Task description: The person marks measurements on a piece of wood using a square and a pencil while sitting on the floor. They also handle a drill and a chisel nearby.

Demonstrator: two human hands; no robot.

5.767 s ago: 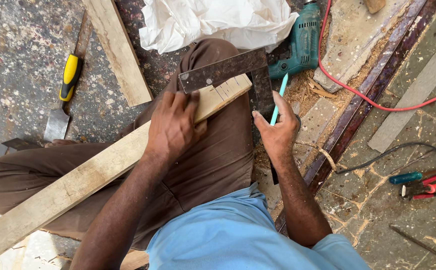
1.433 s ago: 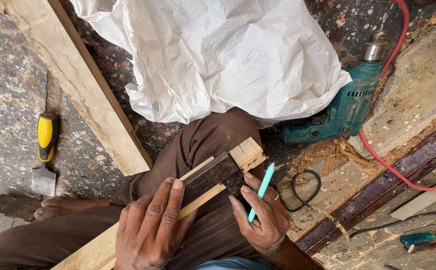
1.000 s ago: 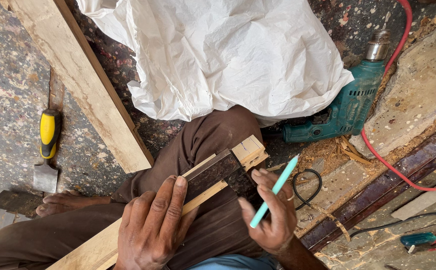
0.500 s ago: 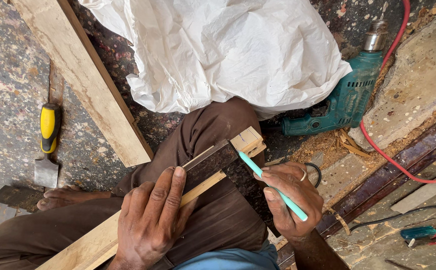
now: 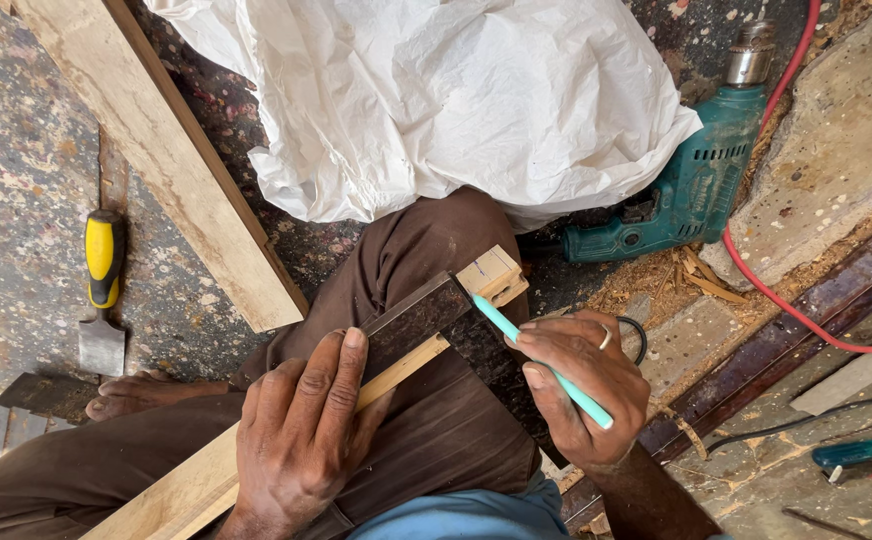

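Marking a wood strip [image 5: 256, 440] across the lap with a try square [image 5: 426, 315] and teal pencil [image 5: 541, 362].
Left hand [image 5: 296, 440] lies flat, fingers together, pressing square and strip onto the thigh. Right hand [image 5: 581, 395] has its grip clamped on the pencil, tip against the square's edge near the strip's notched end. Green drill [image 5: 681, 195] and white plastic sheet [image 5: 436, 100] lie beyond on the floor.

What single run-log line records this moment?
left hand: pressing metal square on wooden strip | right hand: pencil tip at strip end | lap
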